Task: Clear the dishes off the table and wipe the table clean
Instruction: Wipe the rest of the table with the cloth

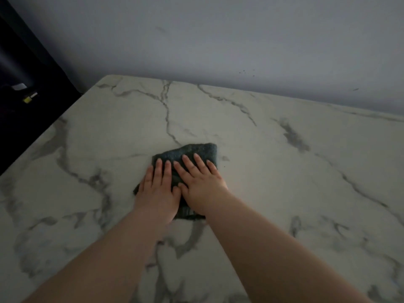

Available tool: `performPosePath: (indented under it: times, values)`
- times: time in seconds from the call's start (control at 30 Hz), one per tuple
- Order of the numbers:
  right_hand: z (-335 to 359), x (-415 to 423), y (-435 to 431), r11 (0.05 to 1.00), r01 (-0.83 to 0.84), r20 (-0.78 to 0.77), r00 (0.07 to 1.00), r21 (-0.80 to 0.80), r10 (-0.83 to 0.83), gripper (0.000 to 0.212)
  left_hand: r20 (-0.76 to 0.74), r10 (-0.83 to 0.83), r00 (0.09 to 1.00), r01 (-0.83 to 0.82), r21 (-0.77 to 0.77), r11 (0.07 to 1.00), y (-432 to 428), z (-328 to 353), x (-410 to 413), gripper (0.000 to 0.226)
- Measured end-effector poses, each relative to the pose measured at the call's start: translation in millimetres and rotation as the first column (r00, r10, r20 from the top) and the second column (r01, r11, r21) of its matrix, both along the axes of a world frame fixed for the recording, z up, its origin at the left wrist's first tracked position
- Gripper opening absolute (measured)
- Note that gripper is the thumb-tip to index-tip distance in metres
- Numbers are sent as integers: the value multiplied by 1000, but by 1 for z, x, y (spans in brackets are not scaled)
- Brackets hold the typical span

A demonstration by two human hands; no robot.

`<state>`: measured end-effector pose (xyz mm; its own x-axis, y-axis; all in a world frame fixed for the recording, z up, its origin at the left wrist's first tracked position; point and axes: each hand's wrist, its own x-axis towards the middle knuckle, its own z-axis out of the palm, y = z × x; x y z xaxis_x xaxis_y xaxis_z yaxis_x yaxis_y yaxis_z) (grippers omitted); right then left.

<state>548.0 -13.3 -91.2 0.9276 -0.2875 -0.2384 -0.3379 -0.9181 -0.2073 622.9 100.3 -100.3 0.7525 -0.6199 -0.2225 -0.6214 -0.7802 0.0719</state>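
Lying past the left edge of the table (284,171), a dark area held one small yellow and white object (29,97) (too dim to say what it was). The table had a white marble pattern with grey veins, and it filled most of the view. Its far edge met a plain pale wall (218,40).

Near the middle of the table, a dark green cloth (196,150) lay flat on the surface. The left hand (158,189) pressed on the left part of the cloth, palm down. Its fingers were straight and close together, and the little finger was at the left edge of the cloth.

The right hand (201,182) was just beside it and pressed on the right part of the cloth, also palm down. Its fingers were straight and a little apart. The two thumbs touched between the hands. Both bare forearms came up from the bottom of the view.
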Motion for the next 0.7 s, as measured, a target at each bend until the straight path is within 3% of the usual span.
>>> performPosePath:
  times: [0.23,0.33,0.57,0.7]
  values:
    - [-3,-36,-109,974,221,-27,974,-50,-223,58,63,-160,985,159,7,987,-135,4,-29,65]
    - [-3,-66,-128,958,278,-58,958,-64,-282,58,-62,-182,981,180,-36,983,-157,5,-56,62]
    - [5,-107,-73,938,343,-124,929,-61,-348,62,-71,-363,929,348,-160,924,-96,0,-80,60]
    - [11,-97,-2,960,277,-146,949,-28,-278,67,-19,-290,957,279,-227,933,-15,-6,-76,58]
